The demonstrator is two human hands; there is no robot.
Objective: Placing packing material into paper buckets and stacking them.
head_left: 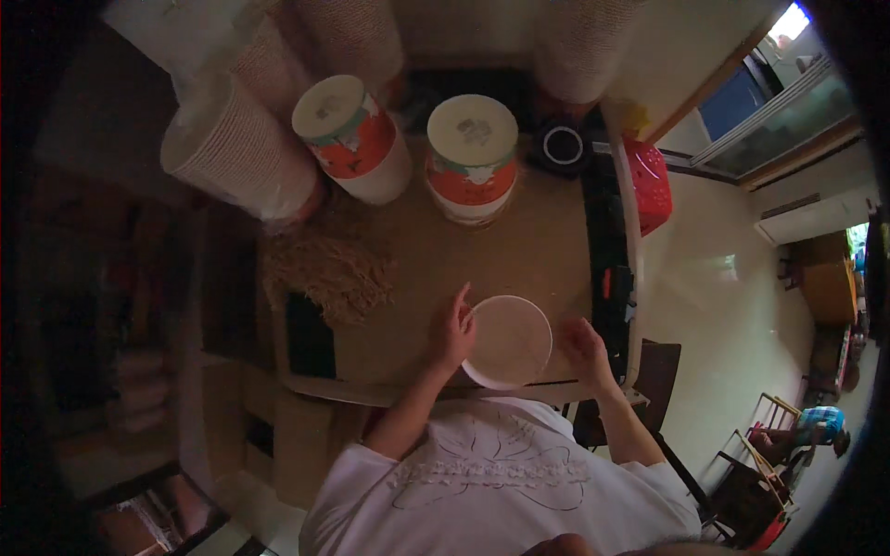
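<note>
Close to my body at the table's near edge is a round, pale paper tub [507, 343], seen from above with its rim as a circle. My left hand [456, 329] grips its left side, with one finger pointing up past the rim. To the right of the tub, a little apart from it, my right hand [584, 350] has its fingers curled together; anything between them is too small to make out. Farther back stand two paper tubs with orange and green print, one upright-looking stack [473, 162] and another, tilted [354, 139], both with pale round ends up.
A tangled heap of brown strands [332, 276] lies on the brown table top [519, 259], left of centre. Stacks of pale paper tubs [243, 153] line the back left. A dark round device [560, 146] and a red plastic basket [647, 185] are at the back right. Another person [820, 428] is far right.
</note>
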